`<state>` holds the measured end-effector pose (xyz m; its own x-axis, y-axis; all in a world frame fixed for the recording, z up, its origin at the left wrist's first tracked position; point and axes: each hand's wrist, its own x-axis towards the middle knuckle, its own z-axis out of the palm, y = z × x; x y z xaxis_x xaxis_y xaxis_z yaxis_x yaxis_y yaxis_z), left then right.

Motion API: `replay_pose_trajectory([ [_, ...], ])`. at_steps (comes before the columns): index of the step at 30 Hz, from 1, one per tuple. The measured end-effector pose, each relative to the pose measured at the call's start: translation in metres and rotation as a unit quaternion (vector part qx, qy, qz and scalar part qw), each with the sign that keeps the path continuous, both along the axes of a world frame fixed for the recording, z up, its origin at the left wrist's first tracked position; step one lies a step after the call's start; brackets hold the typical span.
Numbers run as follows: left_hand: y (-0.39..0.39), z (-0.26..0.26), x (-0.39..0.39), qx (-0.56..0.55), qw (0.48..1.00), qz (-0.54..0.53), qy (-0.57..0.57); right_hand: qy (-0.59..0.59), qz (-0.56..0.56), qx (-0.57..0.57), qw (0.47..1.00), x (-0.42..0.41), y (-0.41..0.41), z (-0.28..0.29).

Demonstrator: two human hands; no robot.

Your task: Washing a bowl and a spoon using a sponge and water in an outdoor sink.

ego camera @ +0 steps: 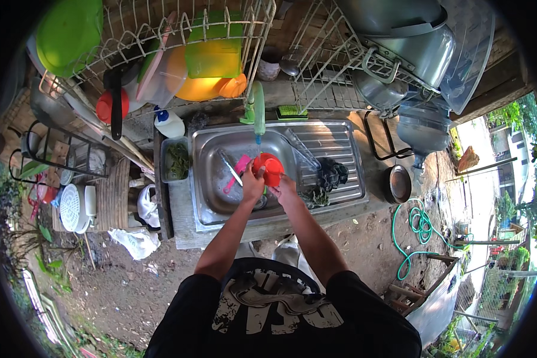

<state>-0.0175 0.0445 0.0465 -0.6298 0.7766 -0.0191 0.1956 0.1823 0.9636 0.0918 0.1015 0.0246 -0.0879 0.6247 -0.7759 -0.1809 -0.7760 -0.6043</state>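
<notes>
Both hands hold a red plastic bowl [272, 168] over the stainless steel sink [206, 197], beneath the green tap hose [259, 112]. Water runs from its blue tip toward the bowl. My left hand [253, 182] grips the bowl's left side, and my right hand [285, 188] grips its lower right edge. To the left of my left hand, a knife-like metal utensil [229, 165] and pink plastic utensils [240, 164] lie in the basin. Part of a round metal item [262, 203] shows below my hands; the rest is hidden.
A dark mesh scrubber [332, 173] sits on the ribbed drainboard [331, 134]. A plastic tub [175, 172] and white bottle [170, 124] stand left of the sink. A green brush [292, 112] lies behind it. Wire racks [264, 49] with dishes overhang the back. A small dark pan [398, 183] stands right.
</notes>
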Motion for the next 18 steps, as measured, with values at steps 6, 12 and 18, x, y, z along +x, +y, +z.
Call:
replay_pose_trajectory([
  [6, -0.019, -0.008, -0.005, 0.055, 0.987, 0.027, -0.152, -0.105, 0.082, 0.020, 0.991, -0.028, -0.004, 0.007],
  [12, -0.033, -0.011, -0.001, 0.030, 0.984, 0.058, -0.165, -0.243, 0.245, 0.142, 0.928, -0.061, 0.006, 0.001],
  [18, -0.041, -0.011, -0.016, -0.001, 0.977, 0.076, -0.198, -0.363, 0.338, 0.262, 0.828, -0.099, 0.006, 0.022],
])
